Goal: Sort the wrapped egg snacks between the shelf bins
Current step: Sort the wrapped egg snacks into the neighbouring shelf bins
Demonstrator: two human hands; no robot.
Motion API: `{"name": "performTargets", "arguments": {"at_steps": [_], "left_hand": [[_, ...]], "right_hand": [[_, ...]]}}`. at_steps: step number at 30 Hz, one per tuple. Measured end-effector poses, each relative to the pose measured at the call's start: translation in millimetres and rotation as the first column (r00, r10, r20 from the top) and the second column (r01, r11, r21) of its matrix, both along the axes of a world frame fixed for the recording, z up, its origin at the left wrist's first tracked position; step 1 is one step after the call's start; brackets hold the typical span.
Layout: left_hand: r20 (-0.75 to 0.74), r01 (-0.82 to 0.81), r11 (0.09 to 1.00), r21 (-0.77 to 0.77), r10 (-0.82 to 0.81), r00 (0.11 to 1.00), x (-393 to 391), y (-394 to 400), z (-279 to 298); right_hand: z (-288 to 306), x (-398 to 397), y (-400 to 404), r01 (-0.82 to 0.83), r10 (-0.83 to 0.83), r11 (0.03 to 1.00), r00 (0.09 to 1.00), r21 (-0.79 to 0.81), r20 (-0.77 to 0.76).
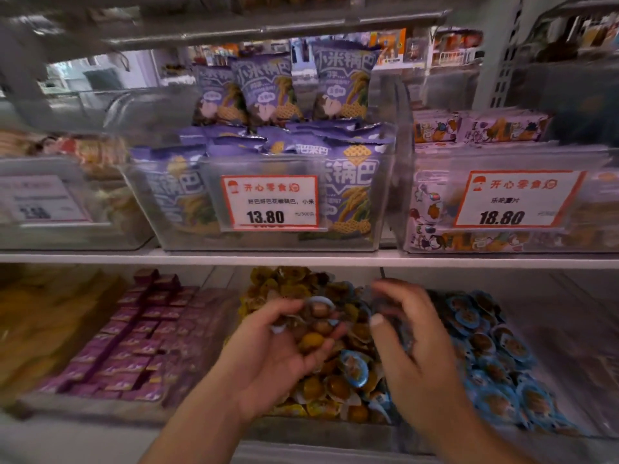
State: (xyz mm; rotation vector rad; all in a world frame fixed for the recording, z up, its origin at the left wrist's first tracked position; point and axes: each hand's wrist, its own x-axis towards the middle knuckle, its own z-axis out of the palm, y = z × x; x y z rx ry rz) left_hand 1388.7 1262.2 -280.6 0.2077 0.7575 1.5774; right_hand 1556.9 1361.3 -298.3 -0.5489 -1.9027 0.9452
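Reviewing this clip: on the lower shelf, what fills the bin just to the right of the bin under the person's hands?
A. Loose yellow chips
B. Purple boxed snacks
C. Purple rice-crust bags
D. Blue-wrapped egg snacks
D: the right-hand bin holds blue-wrapped egg snacks, beside the middle bin's yellow-wrapped egg snacks where the left hand and right hand work.

Head view looks forward and down, close to shelf bins [335,426]

Price tags [269,202]: 13.80; right tag [516,199]: 18.80
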Motion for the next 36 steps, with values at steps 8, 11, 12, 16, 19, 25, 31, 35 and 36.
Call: {"name": "performTargets", "arguments": {"at_steps": [8,11,12,16,19,25,31,35,36], "left_hand": [[-0.373,-0.168,0.984,-0.057,0.135,0.918,-4.2,-5.0,-23.7],[-0.741,-0.301,0.954,0.003,0.204,0.639,-10.4,-1.9,-30.3],[-0.806,-0.322,0.946,0.036,0.218,0.551,-12.2,-0.8,-31.1],[-0.918,-0.343,0.921,0.185,0.287,0.275,-14.8,2.2,-28.4],[-0.942,-0.346,0.892,0.292,0.330,0.055,-7.3,2.6,-25.7],[-0.927,-0.130,0.968,0.215,0.160,-0.341,21.8,6.3,-32.6],[-0.910,0.010,0.990,0.140,0.133,-0.392,34.8,20.2,-19.9],[-0.962,0.163,0.961,0.223,0.245,-0.125,58.5,32.9,-25.3],[-0.967,0.179,0.960,0.214,0.234,-0.102,62.2,35.8,-28.6]], "right_hand": [[-8.4,-33.5,-19.0,-0.209,0.230,0.973,0.882,-0.095,0.410],[-9.8,-49.9,-15.6,-0.227,0.279,0.957,0.889,-0.178,0.364],[-10.2,-53.4,-14.4,-0.229,0.284,0.953,0.901,-0.196,0.327],[-9.6,-57.3,-8.4,-0.222,0.264,0.913,0.961,-0.343,0.080],[-4.9,-60.4,-13.3,-0.508,0.321,0.474,0.860,-0.719,-0.396],[14.2,-48.6,-20.5,-0.532,0.169,0.268,0.847,-0.804,-0.504],[17.4,-16.2,-14.2,-0.332,0.163,0.500,0.943,-0.800,-0.289],[15.9,15.3,12.5,-0.281,-0.004,0.541,0.942,-0.793,-0.336],[13.9,25.3,24.2,-0.253,-0.034,0.557,0.945,-0.791,-0.326]]}}
